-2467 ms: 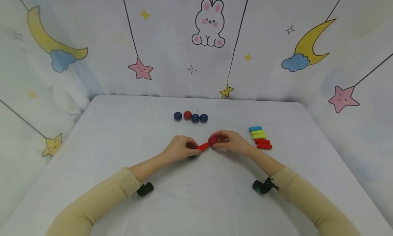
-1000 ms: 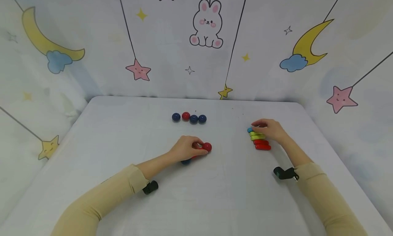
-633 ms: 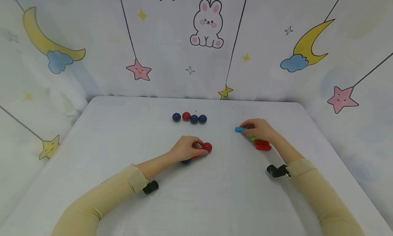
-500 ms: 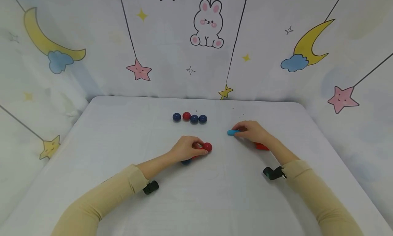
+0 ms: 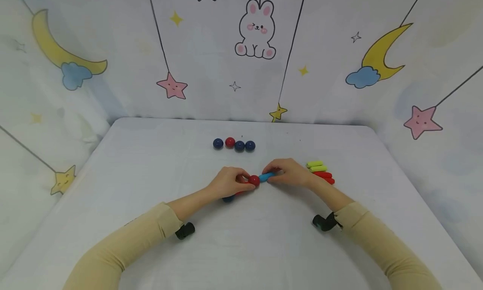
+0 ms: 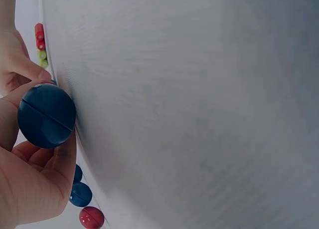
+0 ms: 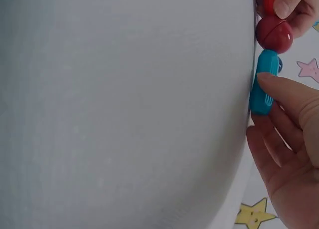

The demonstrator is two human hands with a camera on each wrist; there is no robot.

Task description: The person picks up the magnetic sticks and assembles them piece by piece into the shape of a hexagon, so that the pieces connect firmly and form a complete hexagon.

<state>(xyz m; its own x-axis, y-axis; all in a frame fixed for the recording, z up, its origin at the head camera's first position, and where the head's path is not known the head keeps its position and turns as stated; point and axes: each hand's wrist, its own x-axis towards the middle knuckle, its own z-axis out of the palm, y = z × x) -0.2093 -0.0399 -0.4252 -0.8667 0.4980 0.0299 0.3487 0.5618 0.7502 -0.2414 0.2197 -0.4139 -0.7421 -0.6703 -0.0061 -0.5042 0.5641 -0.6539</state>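
White cloth printed with moons, stars and a rabbit point(image 5: 257, 28) rises behind a white tabletop point(image 5: 264, 248), where, in the head view, a short chain appears to be partly assembled. Fingers of the left hand point(image 5: 231, 182) pinch its red rod point(image 5: 240, 193), with a dark blue ball point(image 5: 228, 198) at the near end and a glossy red ball point(image 5: 254, 180) at the other. Fingers of the right hand point(image 5: 289, 172) grasp a light blue rod point(image 5: 266, 177), its tip at that red ball. Unused, four loose balls point(image 5: 239, 146), three dark blue and one red, lie in a row farther back, while two yellow-green rods point(image 5: 318, 168) and some loose red rods point(image 5: 322, 174) lie to the right. From the left wrist, the dark blue ball fills the foreground, seemingly already attached. From the right wrist, the light blue rod's end meets the red ball; I judge this joint to be the step under way, though whether it is secured I cannot tell. If every piece belongs, over half seem left.
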